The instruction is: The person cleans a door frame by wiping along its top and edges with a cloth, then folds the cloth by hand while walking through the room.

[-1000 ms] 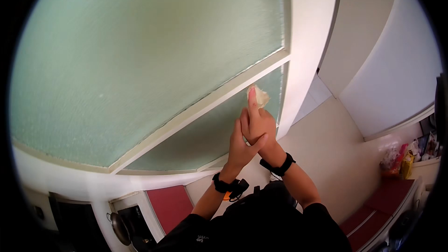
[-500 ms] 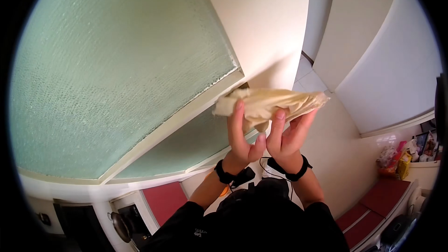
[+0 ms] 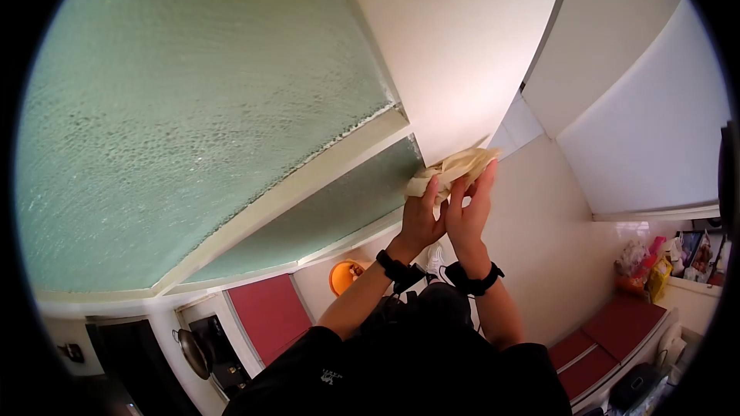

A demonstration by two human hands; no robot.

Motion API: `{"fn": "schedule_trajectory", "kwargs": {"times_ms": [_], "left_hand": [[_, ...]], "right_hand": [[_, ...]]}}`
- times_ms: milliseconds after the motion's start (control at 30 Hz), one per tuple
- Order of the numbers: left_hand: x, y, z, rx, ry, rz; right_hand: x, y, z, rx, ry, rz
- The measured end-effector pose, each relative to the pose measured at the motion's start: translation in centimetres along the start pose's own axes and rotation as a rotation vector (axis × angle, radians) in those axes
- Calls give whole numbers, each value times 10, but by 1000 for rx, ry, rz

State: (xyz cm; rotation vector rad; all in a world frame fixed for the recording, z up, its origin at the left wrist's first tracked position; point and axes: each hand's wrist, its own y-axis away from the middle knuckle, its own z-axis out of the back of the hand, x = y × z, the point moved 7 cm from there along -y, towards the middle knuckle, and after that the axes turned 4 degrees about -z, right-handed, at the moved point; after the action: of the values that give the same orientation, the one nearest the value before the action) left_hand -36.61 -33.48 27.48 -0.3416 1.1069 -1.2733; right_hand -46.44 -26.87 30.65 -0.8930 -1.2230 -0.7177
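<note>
A crumpled cream cloth [image 3: 461, 163] is held between both hands against the lower part of the white door frame [image 3: 455, 54]. My left hand [image 3: 422, 214] grips the cloth's left part, thumb near the other hand. On its right part, my right hand [image 3: 472, 212] has its fingers closed, partly behind the fabric. Both wrists wear black bands. Left of the cloth are a large textured green glass pane [image 3: 200, 108] and a narrower lower pane [image 3: 324, 212], divided by a pale bar [image 3: 285, 196].
An orange bucket [image 3: 338, 277] stands on the floor below my left forearm. Red cabinet fronts [image 3: 270, 316] lie at lower left, near a hanging pan [image 3: 191, 354]. To the right are more red cabinets [image 3: 624, 327] and colourful bags [image 3: 657, 277]. A white shoe [image 3: 435, 258] shows beneath my hands.
Both hands have come closer together and moved with the cloth towards the door frame. The cloth is more bunched. The orange bucket shows more fully now.
</note>
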Motion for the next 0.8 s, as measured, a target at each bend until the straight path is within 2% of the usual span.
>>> {"fn": "schedule_trajectory", "kwargs": {"times_ms": [100,233,367,400,467,567,633,800], "left_hand": [[10,31,-13,166,-71,172],[39,101,-34,484,14,421],[61,160,-39,722,6,547],[63,176,-40,791,14,581],[67,188,-40,820,-2,621],[78,200,-44,803,2,639],[85,198,-45,770,-41,593],[111,216,-50,790,-77,647]], "right_hand": [[-62,23,-11,31,75,-214],[-126,60,-21,54,91,-429],[-183,99,-14,164,267,-456],[-201,110,-13,159,267,-407],[-233,122,-15,140,266,-297],[-250,125,-30,225,191,-261],[-250,116,-41,243,198,-277],[-253,110,-75,345,352,-338]]}}
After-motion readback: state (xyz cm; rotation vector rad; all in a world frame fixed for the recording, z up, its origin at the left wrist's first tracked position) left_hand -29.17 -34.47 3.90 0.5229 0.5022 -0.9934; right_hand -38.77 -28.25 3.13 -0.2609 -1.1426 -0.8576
